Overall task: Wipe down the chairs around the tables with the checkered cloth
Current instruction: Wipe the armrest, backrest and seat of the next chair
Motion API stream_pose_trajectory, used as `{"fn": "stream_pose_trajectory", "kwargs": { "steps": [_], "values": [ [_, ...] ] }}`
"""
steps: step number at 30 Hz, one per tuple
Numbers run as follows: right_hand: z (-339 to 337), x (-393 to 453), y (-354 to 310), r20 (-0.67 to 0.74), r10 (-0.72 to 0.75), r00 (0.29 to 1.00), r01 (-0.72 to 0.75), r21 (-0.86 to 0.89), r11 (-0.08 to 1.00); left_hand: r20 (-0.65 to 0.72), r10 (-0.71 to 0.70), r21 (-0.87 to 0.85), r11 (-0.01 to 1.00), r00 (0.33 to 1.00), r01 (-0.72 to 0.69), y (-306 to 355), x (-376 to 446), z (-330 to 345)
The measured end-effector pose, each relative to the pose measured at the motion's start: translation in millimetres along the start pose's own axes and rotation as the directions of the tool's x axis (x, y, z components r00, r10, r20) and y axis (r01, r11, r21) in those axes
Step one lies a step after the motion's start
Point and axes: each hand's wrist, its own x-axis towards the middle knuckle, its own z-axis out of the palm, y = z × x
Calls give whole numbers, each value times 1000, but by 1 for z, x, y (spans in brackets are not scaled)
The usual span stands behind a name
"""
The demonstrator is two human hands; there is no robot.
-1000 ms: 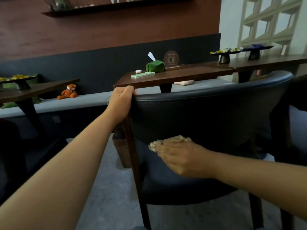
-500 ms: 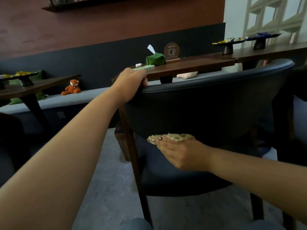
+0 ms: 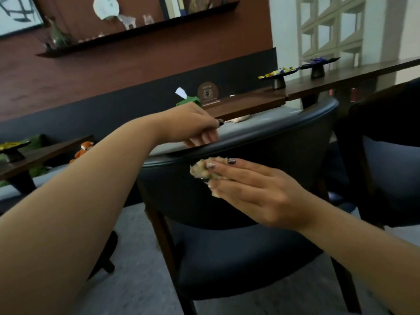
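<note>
The person leans over a dark upholstered chair (image 3: 238, 258), both bare arms stretched out in front. The left hand (image 3: 193, 128) sits on the top rail of the curved backrest, fingers curled down over its edge in a loose hold. The right hand (image 3: 252, 187) presses a bunched, pale cloth (image 3: 202, 169) against the inner face of the backrest, just below the rail, fingers laid out nearly straight over it; the checks on the cloth are too blurred to make out from here. Behind the chair stands a wooden table (image 3: 250, 102) with a green tissue holder (image 3: 188, 101), half hidden by the left hand. An orange fox toy (image 3: 83, 150) sits on the bench at the far left.
</note>
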Motion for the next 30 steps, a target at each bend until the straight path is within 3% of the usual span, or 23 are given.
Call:
{"fn": "stream_pose_trajectory", "kwargs": {
  "steps": [4, 7, 8, 9, 10, 11, 12, 13, 14, 15, 18, 20, 23, 26, 30],
  "values": [
    [-18, -39, 16, -147, 222, 964, -228, -21, 973, 53, 121, -10, 993, 991, -121, 55, 23, 27],
    [-30, -67, 29, -309, 488, 816, -522, -33, 852, 90, 208, 8, 978, 974, -209, 88, 36, 51],
    [-33, -73, 32, -368, 602, 708, -645, 8, 764, 114, 205, 35, 977, 972, -210, 97, 41, 56],
    [-36, -79, 35, -418, 727, 545, -764, 111, 636, 150, 183, 54, 980, 972, -193, 106, 45, 60],
    [-39, -81, 39, -426, 847, 318, -839, 290, 461, 171, 170, 64, 981, 971, -183, 111, 51, 63],
    [-44, -81, 44, -377, 923, 73, -827, 494, 268, 190, 166, 71, 981, 968, -182, 116, 55, 65],
    [-47, -80, 51, -314, 942, -119, -761, 638, 117, 196, 172, 74, 979, 965, -190, 119, 59, 66],
    [-49, -78, 60, -256, 939, -230, -697, 717, 25, 190, 180, 71, 978, 965, -196, 120, 63, 67],
    [-49, -76, 71, -202, 941, -271, -659, 752, -29, 190, 178, 66, 979, 966, -193, 121, 65, 68],
    [-48, -72, 81, -141, 954, -264, -637, 768, -63, 196, 169, 72, 980, 966, -186, 122, 66, 68],
    [-28, -59, 98, -19, 990, -137, -678, 731, -80, 203, 154, 105, 979, 967, -178, 124, 67, 70],
    [-11, -59, 99, -59, 992, -113, -750, 660, -47, 187, 149, 107, 979, 971, -171, 125, 67, 70],
    [-5, -64, 105, -133, 975, -180, -751, 658, -48, 155, 126, 109, 984, 980, -143, 123, 64, 72],
    [-6, -72, 121, -84, 966, -246, -716, 687, -123, 51, 115, 87, 989, 992, -119, 118, 65, 75],
    [-6, -83, 146, 36, 922, -387, -631, 719, -293, 167, 120, 106, 985, 979, -139, 120, 64, 70]
  ]
}}
